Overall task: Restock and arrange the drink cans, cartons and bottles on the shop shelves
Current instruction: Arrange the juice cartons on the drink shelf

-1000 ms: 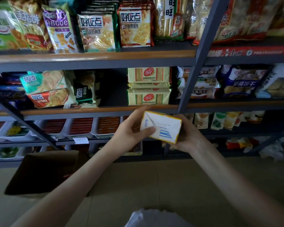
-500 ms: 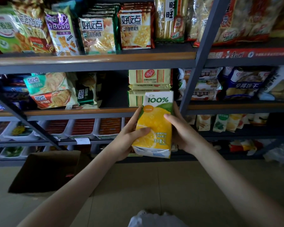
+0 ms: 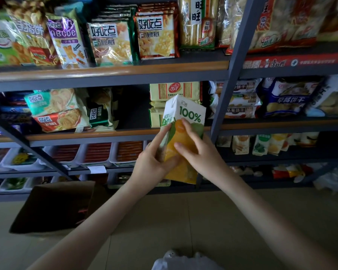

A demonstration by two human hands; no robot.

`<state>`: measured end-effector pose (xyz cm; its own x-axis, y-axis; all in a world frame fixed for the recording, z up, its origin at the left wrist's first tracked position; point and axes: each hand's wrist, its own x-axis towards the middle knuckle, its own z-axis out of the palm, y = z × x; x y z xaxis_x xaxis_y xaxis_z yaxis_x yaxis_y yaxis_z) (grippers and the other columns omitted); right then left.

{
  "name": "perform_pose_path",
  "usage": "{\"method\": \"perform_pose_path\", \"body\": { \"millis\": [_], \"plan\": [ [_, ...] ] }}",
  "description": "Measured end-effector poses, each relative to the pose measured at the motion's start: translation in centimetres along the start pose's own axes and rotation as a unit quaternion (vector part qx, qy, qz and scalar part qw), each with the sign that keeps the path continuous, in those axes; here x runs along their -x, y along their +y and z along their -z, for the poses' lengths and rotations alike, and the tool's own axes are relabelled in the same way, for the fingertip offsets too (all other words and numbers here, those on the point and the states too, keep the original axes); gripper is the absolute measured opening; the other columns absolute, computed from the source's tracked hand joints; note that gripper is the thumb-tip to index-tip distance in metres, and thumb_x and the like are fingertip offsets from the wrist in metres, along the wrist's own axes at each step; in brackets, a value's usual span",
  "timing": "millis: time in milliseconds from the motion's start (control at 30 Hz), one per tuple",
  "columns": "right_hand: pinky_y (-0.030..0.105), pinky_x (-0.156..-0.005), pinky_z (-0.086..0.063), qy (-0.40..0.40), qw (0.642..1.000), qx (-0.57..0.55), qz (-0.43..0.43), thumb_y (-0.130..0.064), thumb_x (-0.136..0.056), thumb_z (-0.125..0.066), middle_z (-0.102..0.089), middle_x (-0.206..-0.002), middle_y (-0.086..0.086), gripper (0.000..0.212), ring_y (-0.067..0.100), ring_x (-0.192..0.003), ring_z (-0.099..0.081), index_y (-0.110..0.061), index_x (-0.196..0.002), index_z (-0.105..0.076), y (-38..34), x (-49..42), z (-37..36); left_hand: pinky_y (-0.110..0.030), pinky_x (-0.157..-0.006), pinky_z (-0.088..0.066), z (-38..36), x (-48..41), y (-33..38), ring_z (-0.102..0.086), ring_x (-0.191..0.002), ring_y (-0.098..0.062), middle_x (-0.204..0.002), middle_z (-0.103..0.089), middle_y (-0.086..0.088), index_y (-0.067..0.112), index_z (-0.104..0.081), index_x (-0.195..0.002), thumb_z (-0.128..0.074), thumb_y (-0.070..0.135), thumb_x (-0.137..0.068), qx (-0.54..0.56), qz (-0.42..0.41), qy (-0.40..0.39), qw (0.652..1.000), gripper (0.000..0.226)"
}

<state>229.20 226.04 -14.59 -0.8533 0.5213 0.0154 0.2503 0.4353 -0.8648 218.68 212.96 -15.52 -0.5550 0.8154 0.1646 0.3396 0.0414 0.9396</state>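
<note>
"Two contacts to log on the item?" (colleague)

"Yes. Item: white-and-orange cardboard juice carton (image 3: 189,114), printed '100%'. My left fingers (image 3: 162,135) run up its left side, thumb curled across the lower front: a grip. My right fingers (image 3: 190,133) are bent over the front face, two showing, the rest hidden past the right edge. They hold it too." (me)

"Position of the carton?" (colleague)

"In the air, about upright, printed face toward me. It sits in front of the wood-trimmed grey metal middle shelf (image 3: 76,136), just left of the grey steel upright post (image 3: 222,106). Its top overlaps a stack of pale yellow striped biscuit packs (image 3: 174,90) on that shelf. Whether it touches shelf or packs: cannot tell from this angle." (me)

"Surroundings?" (colleague)

"Wood-trimmed upper shelf (image 3: 105,70): a row of standing snack bags, among them a purple 'ABCDE' biscuit bag (image 3: 66,41). Middle shelf, left part: teal and red flat cracker packs (image 3: 53,110), lying stacked. Below that: white plastic trays (image 3: 98,158) side by side. On the beige tiled floor (image 3: 183,221), lower left, a brown cardboard box (image 3: 53,207)." (me)
</note>
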Motion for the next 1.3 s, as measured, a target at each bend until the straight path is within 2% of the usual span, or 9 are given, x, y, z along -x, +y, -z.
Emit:
{"method": "perform_pose_path", "body": {
  "millis": [133, 267, 333, 467, 633, 833, 933, 1100, 1300],
  "plan": [
    [0.050, -0.106, -0.041, 0.025, 0.993, -0.100, -0.052, -0.087, -0.061, -0.057, -0.028, -0.155, -0.009, 0.092, 0.023, -0.136, -0.038, -0.077, -0.130, 0.004, -0.8, -0.6, -0.7, -0.041, -0.077, -0.056, -0.9, 0.5, 0.5, -0.060, -0.099, -0.016, -0.121, -0.055, 0.009, 0.058, -0.027, -0.141, -0.063, 0.039, -0.075, -0.209, -0.039, 0.046, 0.976, 0.077],
    [0.035, -0.100, -0.049, 0.024, 0.965, -0.257, -0.049, -0.045, -0.082, -0.070, -0.048, -0.118, -0.041, 0.093, -0.002, -0.115, -0.054, -0.056, -0.147, -0.004, -0.3, -0.8, -0.2, -0.036, -0.069, -0.057, -0.1, 0.8, 0.7, -0.063, -0.090, -0.015, -0.121, -0.057, 0.005, 0.049, -0.027, -0.144, -0.057, 0.053, -0.078, -0.268, -0.112, 0.048, 0.956, 0.073],
    [0.030, -0.088, -0.055, 0.013, 0.946, -0.320, -0.050, -0.028, -0.087, -0.069, -0.054, -0.119, -0.035, 0.089, -0.001, -0.110, -0.060, -0.052, -0.149, -0.010, 0.1, -0.7, 0.1, -0.030, -0.073, -0.057, 1.1, 0.5, 0.9, -0.065, -0.092, -0.010, -0.123, -0.060, 0.009, 0.048, -0.022, -0.148, -0.059, 0.051, -0.084, -0.182, -0.110, 0.014, 0.977, 0.074],
    [0.028, -0.077, -0.057, -0.009, 0.942, -0.336, -0.025, -0.028, -0.081, -0.076, -0.055, -0.136, -0.013, 0.096, 0.010, -0.116, -0.060, -0.054, -0.148, -0.013, 0.6, -0.5, -0.1, -0.033, -0.089, -0.054, 3.8, -2.3, 1.0, -0.065, -0.111, -0.017, -0.119, -0.068, 0.006, 0.048, -0.013, -0.149, -0.073, 0.040, -0.083, 0.149, 0.113, -0.090, 0.978, 0.089],
    [0.029, -0.094, -0.051, -0.080, 0.968, -0.229, 0.059, -0.021, -0.081, -0.074, -0.042, -0.148, -0.005, 0.104, 0.010, -0.130, -0.049, -0.047, -0.152, -0.001, 0.5, -0.6, 0.1, -0.035, -0.087, -0.053, 4.3, -3.9, 0.0, -0.062, -0.116, -0.023, -0.123, -0.065, 0.001, 0.026, -0.022, -0.146, -0.073, 0.020, -0.073, 0.151, 0.101, -0.231, 0.956, 0.089],
    [0.020, -0.097, -0.047, -0.084, 0.994, -0.065, 0.034, -0.029, -0.075, -0.076, -0.049, -0.123, -0.030, 0.083, -0.019, -0.114, -0.046, -0.025, -0.146, -0.032, 1.1, -1.2, 2.6, -0.025, -0.094, -0.046, 3.2, -3.7, -0.4, -0.043, -0.119, 0.003, -0.129, -0.042, 0.018, 0.031, -0.023, -0.145, -0.088, 0.043, -0.059, -0.164, -0.052, -0.056, 0.984, 0.108],
    [0.009, -0.084, -0.047, -0.009, 0.991, -0.131, 0.012, -0.012, -0.083, -0.071, -0.056, -0.115, -0.030, 0.072, -0.018, -0.106, -0.053, -0.036, -0.140, -0.035, 0.9, -1.8, 3.2, -0.038, -0.092, -0.048, 3.0, -4.5, 0.5, -0.040, -0.119, -0.012, -0.131, -0.035, 0.007, 0.028, -0.018, -0.148, -0.089, 0.035, -0.060, -0.288, -0.086, 0.017, 0.954, 0.113],
    [0.010, -0.078, -0.049, 0.019, 0.970, -0.239, 0.038, -0.013, -0.078, -0.069, -0.063, -0.105, -0.030, 0.054, -0.014, -0.098, -0.059, -0.041, -0.117, -0.045, -1.8, -2.8, 3.0, -0.049, -0.095, -0.046, 3.1, -6.3, 3.2, -0.041, -0.126, -0.030, -0.136, -0.038, -0.009, 0.015, -0.025, -0.148, -0.088, 0.037, -0.060, -0.291, -0.126, 0.086, 0.945, 0.111],
    [0.022, -0.085, -0.052, 0.139, 0.945, -0.237, 0.176, -0.007, -0.070, -0.076, -0.066, -0.119, -0.009, 0.067, 0.011, -0.113, -0.062, -0.018, -0.130, -0.047, -9.2, -6.1, 4.6, -0.042, -0.095, -0.044, 5.4, -10.0, 9.3, -0.039, -0.123, -0.027, -0.134, -0.042, -0.012, 0.013, -0.022, -0.146, -0.086, 0.041, -0.059, -0.300, -0.243, 0.179, 0.905, 0.112]
  ]
}}
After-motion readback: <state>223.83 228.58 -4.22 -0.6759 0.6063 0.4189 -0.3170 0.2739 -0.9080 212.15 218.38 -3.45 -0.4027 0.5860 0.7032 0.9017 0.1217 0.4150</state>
